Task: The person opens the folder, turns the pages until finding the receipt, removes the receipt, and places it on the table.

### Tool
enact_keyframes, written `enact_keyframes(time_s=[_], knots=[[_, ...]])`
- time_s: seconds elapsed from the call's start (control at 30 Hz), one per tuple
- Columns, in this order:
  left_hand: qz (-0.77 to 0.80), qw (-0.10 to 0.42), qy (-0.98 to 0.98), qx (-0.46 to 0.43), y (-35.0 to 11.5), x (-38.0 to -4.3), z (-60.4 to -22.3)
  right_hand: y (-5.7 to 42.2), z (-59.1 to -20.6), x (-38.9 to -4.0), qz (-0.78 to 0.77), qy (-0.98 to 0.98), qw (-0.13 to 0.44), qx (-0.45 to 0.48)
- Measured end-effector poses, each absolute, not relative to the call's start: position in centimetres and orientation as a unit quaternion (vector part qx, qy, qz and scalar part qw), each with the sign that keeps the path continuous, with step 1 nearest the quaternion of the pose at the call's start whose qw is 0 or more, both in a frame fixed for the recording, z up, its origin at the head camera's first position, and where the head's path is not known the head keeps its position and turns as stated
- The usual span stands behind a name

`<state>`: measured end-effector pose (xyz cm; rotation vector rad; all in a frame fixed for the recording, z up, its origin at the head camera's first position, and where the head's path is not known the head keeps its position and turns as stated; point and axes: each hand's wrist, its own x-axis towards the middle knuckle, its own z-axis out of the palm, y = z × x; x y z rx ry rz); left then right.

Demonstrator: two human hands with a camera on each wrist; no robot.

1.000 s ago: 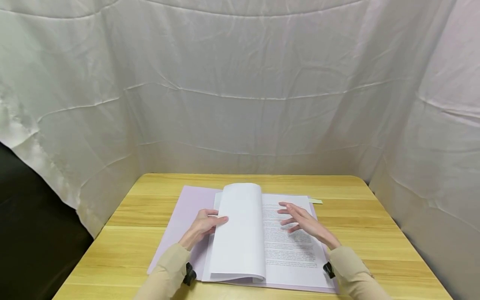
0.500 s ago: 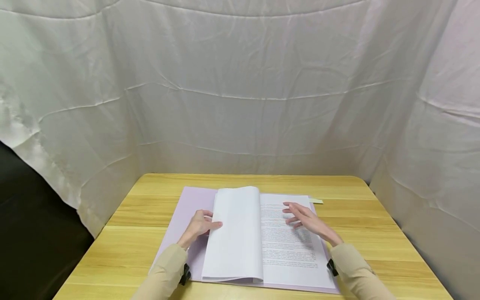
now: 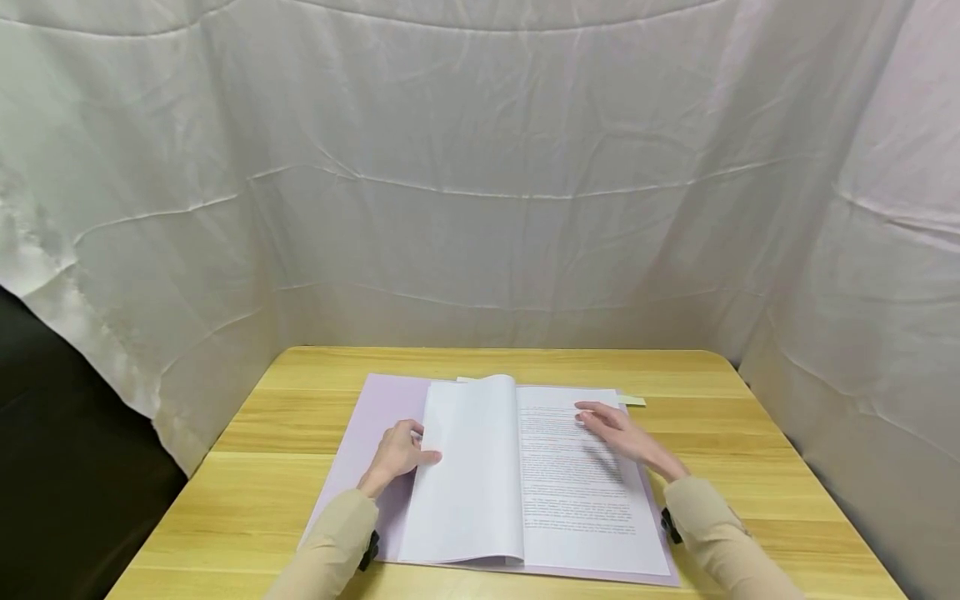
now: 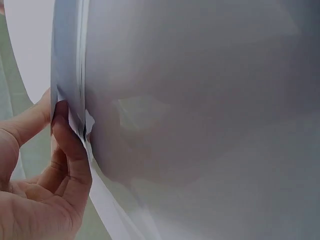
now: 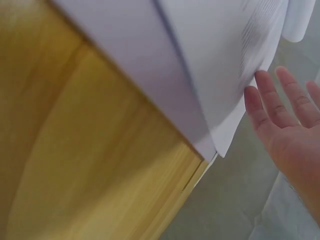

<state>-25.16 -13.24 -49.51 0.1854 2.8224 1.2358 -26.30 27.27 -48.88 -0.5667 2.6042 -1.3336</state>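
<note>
A lilac folder (image 3: 390, 408) lies open on the table with white sheets in it. In the head view my left hand (image 3: 397, 454) pinches the left edge of the turned pages (image 3: 468, 475), thumb on top. The left wrist view shows the fingers of that left hand (image 4: 60, 185) curled under the paper's edge. These pages bulge up along the fold and show a blank side. My right hand (image 3: 618, 433) is over the printed page (image 3: 570, 500) on the right side, casting a shadow on it. Straight, spread fingers of the right hand (image 5: 290, 120) appear in the right wrist view, holding nothing.
The wooden table (image 3: 720, 417) extends around the folder, with its front edge below the view. A pale green tab (image 3: 632, 401) sticks out at the upper right of the sheets. Grey-white cloth (image 3: 480, 208) hangs behind and at both sides.
My left hand has moved slightly left and down with the turned pages, which lie flatter and further left. My right hand has drifted a little to the right over the printed page.
</note>
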Motion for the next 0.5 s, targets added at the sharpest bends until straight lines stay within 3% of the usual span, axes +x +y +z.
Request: enact_keyframes(time_s=[0.5], knots=[[0.363, 0.007, 0.930, 0.058, -12.6, -24.9, -49.5, 28.9, -49.6, -28.1, -0.404, 0.893, 0.053, -0.194]])
